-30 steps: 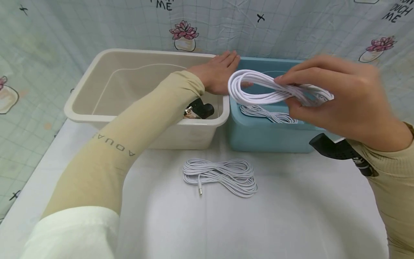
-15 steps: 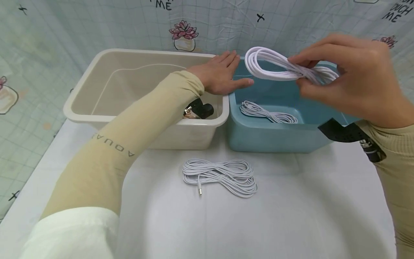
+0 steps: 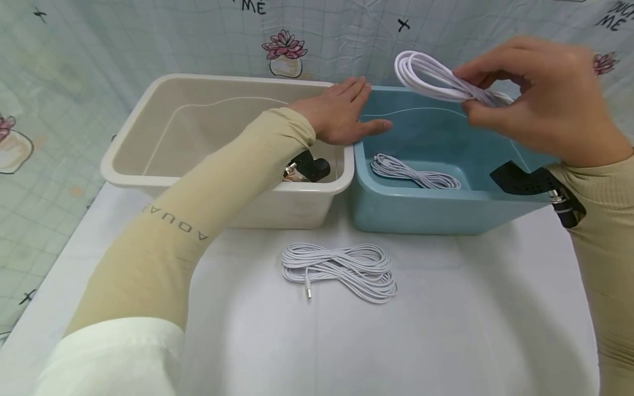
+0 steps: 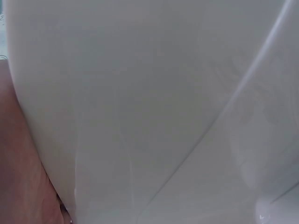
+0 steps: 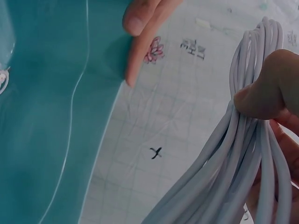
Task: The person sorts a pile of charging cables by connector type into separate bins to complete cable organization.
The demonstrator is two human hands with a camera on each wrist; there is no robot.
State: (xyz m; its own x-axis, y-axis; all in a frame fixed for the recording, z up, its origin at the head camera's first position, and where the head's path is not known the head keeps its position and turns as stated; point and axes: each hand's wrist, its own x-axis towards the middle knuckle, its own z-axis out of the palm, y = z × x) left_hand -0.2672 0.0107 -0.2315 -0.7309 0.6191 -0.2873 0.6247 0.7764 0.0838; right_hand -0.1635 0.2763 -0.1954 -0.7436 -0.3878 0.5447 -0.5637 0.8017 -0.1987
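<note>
Pinching a held white cable [image 3: 448, 87], a person's right hand [image 3: 550, 102] is raised over the far side of the blue bin [image 3: 426, 212]. Grip: thumb laid across the middle of the strands, fingertips against the opposite side; in the right wrist view the thumb tip presses on the bundle, with the fingers partly hidden behind. Held item: several loops, gathered at the pinch, one looped end extending free to the left of the fingers.

Left hand [image 3: 342, 113]: palm down across the adjoining rims of the cream bin [image 3: 277, 206] and the blue bin. Fingers straight, lying close together, pointing toward the far edge; thumb spread away from them, over the blue bin's opening. Nothing grasped. The left wrist view shows mainly a smooth pale wall, with part of the hand at its left edge; finger positions cannot be told from there.

Second white cable [image 3: 416, 175]: coiled, on the floor of the blue bin, toward its left end. Third white cable [image 3: 342, 269]: coiled in wide loops on the white cloth [image 3: 446, 330], in front of the bins, metal-tipped plug [image 3: 308, 289] pointing toward the person. Black object [image 3: 317, 169]: inside the cream bin, near its right front corner, partly hidden.
</note>
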